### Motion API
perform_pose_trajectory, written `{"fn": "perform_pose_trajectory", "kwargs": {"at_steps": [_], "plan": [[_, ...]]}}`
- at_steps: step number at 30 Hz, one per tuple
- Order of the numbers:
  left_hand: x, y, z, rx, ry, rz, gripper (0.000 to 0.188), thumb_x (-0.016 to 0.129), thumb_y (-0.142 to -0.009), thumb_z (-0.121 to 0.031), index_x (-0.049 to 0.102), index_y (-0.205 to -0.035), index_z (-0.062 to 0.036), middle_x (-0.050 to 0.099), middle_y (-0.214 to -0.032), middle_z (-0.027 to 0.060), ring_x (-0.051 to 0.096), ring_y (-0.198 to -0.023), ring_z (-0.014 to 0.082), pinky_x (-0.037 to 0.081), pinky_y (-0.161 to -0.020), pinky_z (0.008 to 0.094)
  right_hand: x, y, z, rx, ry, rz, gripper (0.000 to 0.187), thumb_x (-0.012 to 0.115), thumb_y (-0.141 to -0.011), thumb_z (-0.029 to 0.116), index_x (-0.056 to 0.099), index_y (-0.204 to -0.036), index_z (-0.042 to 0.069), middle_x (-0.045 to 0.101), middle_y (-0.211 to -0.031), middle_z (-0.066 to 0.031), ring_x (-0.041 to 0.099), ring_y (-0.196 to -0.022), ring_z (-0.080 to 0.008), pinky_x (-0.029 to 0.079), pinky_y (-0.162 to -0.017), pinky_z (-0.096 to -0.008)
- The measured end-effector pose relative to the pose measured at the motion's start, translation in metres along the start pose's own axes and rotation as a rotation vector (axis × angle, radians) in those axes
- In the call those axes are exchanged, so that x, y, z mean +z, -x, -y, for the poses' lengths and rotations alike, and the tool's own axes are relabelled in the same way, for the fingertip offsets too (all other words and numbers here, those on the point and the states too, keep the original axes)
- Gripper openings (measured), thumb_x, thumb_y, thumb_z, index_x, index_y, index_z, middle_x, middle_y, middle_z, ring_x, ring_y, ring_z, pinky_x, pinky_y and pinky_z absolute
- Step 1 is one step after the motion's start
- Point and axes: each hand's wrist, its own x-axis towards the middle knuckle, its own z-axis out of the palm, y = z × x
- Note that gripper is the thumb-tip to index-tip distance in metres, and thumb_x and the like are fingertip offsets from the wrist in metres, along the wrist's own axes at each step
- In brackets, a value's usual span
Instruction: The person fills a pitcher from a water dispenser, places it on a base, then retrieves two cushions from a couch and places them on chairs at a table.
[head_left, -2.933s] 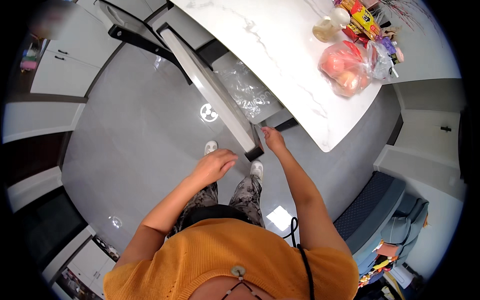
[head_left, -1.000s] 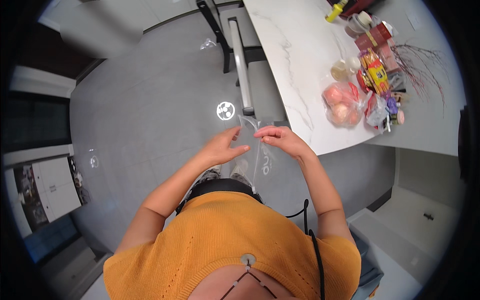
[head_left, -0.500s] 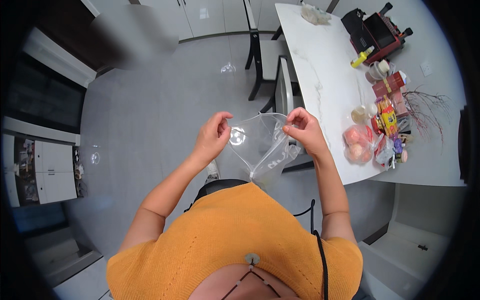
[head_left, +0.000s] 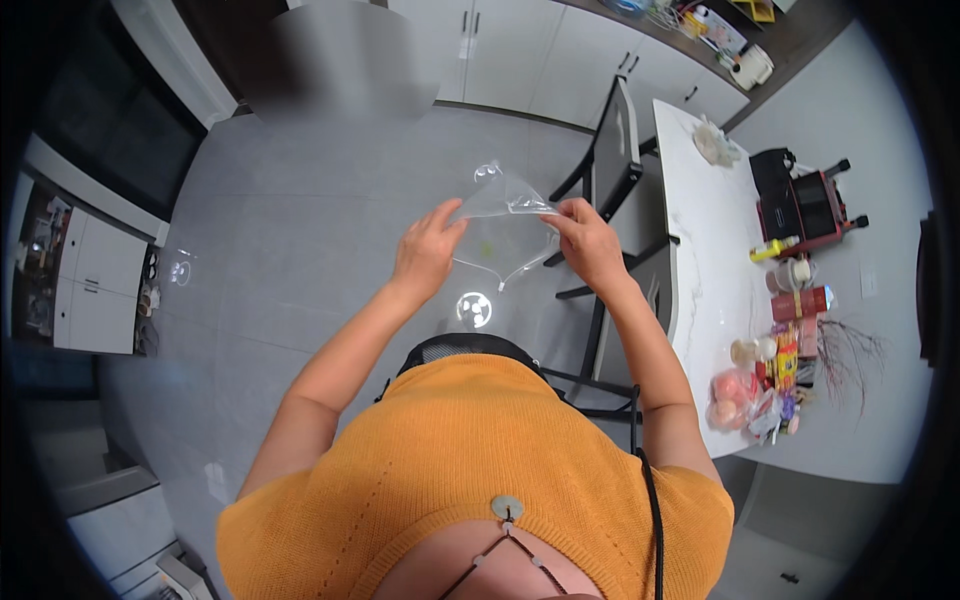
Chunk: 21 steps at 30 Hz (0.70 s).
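Grey floor [head_left: 300, 230] — open clear bag [head_left: 508, 205]

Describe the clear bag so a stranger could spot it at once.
From the white table, look left, between the left hand and the right hand. The clear bag is spread open there. Unlike the bag of reddish round items on the table, it is held up in mid-air.

By the table's [head_left: 690, 310] long edge, the right forearm [head_left: 657, 365] partly hid a chair [head_left: 656, 268]; a greenish speck [head_left: 487, 249] in or behind the clear bag [head_left: 518, 207] was indistinct
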Motion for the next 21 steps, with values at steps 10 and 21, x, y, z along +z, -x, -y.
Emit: {"fn": "perform_pose_trajectory", "kwargs": {"at_steps": [10, 21], "plan": [[0.038, -0.084, 0.086, -0.155, 0.011, -0.056, 0.049, 0.057, -0.072, 0.007, 0.053, -0.120, -0.0038, 0.053, -0.120, 0.0116, 0.058, -0.100, 0.0294, 0.049, -0.081, 0.0390, 0.045, -0.120, -0.055, -0.149, 0.062, -0.098, 0.045, 0.060, -0.064, -0.009, 0.064, -0.106, 0.009, 0.058, -0.097, -0.0086, 0.060, -0.080, -0.0250, 0.052, -0.063, -0.0334], [0.119, -0.256, 0.189, -0.169, 0.065, 0.048, 0.043, 0.055, -0.069, 0.009, 0.063, -0.108, -0.0090, 0.056, -0.116, 0.0088, 0.059, -0.087, 0.0263, 0.049, -0.075, 0.0369, 0.082, -0.268, -0.200, -0.011, -0.071, -0.100, 0.044, 0.062, -0.068, -0.005, 0.062, -0.109, 0.010, 0.058, -0.101, -0.0086, 0.059, -0.086, -0.0265, 0.052, -0.069, -0.0352]]}}
